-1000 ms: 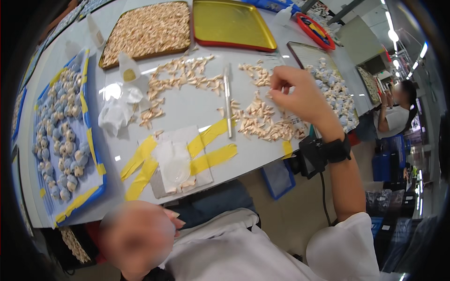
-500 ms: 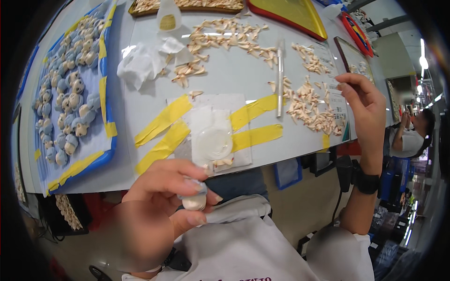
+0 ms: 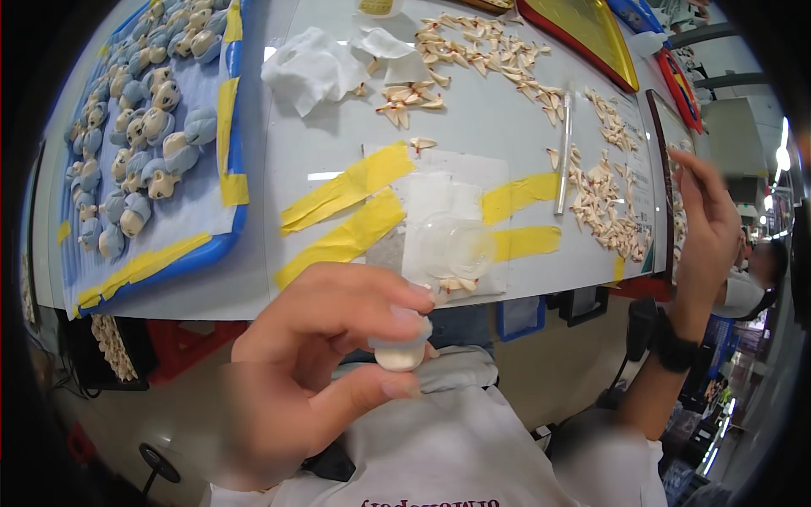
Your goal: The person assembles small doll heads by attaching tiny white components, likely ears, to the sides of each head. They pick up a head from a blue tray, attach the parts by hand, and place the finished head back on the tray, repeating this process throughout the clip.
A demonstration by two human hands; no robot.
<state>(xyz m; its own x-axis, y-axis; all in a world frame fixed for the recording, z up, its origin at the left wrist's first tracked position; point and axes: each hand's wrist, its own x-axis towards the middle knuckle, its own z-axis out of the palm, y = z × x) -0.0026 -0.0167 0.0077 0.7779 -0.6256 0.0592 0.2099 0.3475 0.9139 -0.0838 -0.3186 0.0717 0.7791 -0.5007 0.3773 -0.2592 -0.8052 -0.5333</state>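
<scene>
My left hand (image 3: 329, 346) is closed in a pinch around a small doll head (image 3: 400, 355), pale blue on top and cream below, held over my lap in front of the table edge. My fingers cover part of it. My right hand (image 3: 708, 215) is raised at the far right, beside a dark-rimmed tray (image 3: 654, 127). Its thumb and index finger are drawn together; whatever may be between them is too small to make out. Small cream pointed pieces with reddish tips (image 3: 604, 207) lie in a heap left of that hand. A clear round dish (image 3: 456, 247) sits on white paper between yellow tape strips.
A blue tray (image 3: 221, 245) at the left holds several similar doll heads (image 3: 156, 127). Crumpled white tissue (image 3: 311, 72), more cream pieces (image 3: 481, 51) and a slim clear tube (image 3: 564, 152) lie on the table. Farther back is a red-and-gold tray (image 3: 583, 38). Another person (image 3: 748, 291) sits at the right.
The view has shifted, so the table things appear farther left or right than before. My right hand has moved from above the cream pieces toward the dark-rimmed tray. My left hand still holds the doll head.
</scene>
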